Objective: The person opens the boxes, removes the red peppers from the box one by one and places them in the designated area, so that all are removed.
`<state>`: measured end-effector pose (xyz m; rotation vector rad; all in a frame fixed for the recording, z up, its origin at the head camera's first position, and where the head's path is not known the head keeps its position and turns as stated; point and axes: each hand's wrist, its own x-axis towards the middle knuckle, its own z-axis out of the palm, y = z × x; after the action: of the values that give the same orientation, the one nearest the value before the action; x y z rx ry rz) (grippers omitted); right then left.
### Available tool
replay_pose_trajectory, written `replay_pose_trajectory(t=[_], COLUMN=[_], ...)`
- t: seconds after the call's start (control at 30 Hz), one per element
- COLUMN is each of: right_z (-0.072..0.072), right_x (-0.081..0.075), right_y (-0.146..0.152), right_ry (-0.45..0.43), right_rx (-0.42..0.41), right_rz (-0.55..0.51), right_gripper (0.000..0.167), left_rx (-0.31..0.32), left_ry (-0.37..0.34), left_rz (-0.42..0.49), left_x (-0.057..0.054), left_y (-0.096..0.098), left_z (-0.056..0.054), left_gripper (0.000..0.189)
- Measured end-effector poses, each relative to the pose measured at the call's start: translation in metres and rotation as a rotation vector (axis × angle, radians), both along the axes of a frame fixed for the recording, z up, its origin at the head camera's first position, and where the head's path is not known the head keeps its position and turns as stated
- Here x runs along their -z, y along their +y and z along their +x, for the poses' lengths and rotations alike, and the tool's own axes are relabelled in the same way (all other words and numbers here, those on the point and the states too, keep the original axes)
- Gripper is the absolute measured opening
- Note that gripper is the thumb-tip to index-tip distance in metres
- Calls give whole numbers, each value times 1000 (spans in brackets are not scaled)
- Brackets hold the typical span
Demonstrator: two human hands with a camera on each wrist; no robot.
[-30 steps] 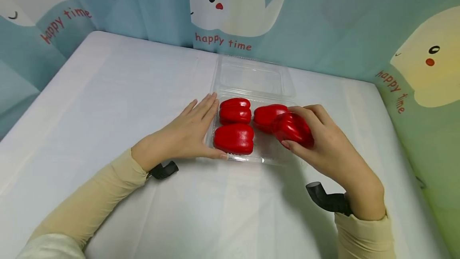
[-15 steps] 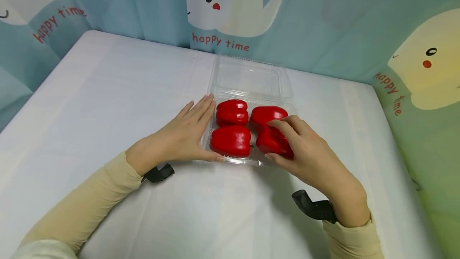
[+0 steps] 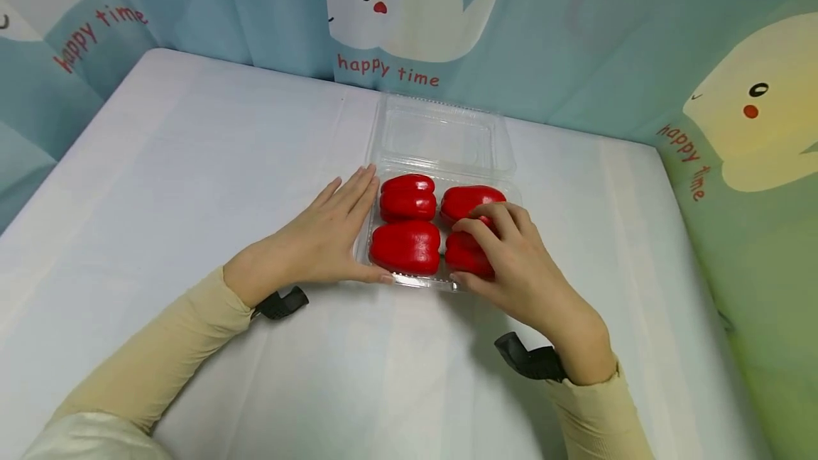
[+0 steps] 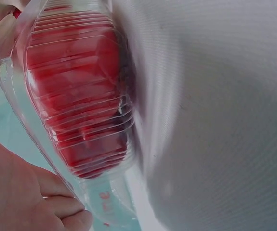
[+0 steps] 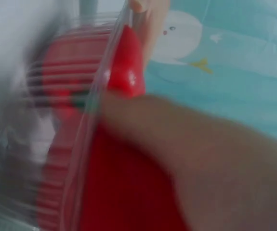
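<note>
A clear plastic clamshell box [image 3: 424,282] lies with red bell peppers in it. On its left side are a back pepper [image 3: 407,199] and a front pepper [image 3: 405,248]; another pepper [image 3: 469,199] sits at the back right. My right hand [image 3: 520,272] grips the front-right pepper [image 3: 464,253], thumb on the near side and fingers over the top. In the right wrist view that pepper [image 5: 124,192] is blurred behind my thumb. My left hand [image 3: 319,236] rests along the box's left side with fingers straight. Through the ribbed wall, the left wrist view shows red peppers [image 4: 75,86].
The box's lid [image 3: 441,137] lies folded back, away from me, near the table's far edge. A white cloth covers the table [image 3: 211,140]. Behind and to the right hangs a printed curtain [image 3: 575,55]. Dark camera mounts [image 3: 530,357] sit at the wrists.
My right hand has moved left and lowered the pepper into the front-right part of the box, beside the other peppers. The left hand stays at the box's side.
</note>
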<state>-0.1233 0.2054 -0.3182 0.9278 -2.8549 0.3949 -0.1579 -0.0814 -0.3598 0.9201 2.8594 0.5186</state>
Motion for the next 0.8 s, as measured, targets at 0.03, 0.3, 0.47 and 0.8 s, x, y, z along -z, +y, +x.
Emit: replay_pose_trajectory(t=[0.03, 0.3, 0.47, 0.8], right_z=[-3, -18, -21, -26], right_x=[1, 0, -3, 26], right_y=[0, 4, 8, -3], right_ry=[-2, -78, -183, -54], right_rx=[4, 103, 116, 186], right_rz=[-10, 101, 140, 9], right_gripper=[51, 68, 65, 52], left_rx=[-2, -17, -20, 2], left_ry=[2, 27, 3, 0], left_rz=[-3, 7, 30, 30], left_x=[-1, -10, -5, 0], left_y=[0, 3, 6, 1], left_z=[-2, -12, -12, 0], left_gripper=[128, 128, 128, 127])
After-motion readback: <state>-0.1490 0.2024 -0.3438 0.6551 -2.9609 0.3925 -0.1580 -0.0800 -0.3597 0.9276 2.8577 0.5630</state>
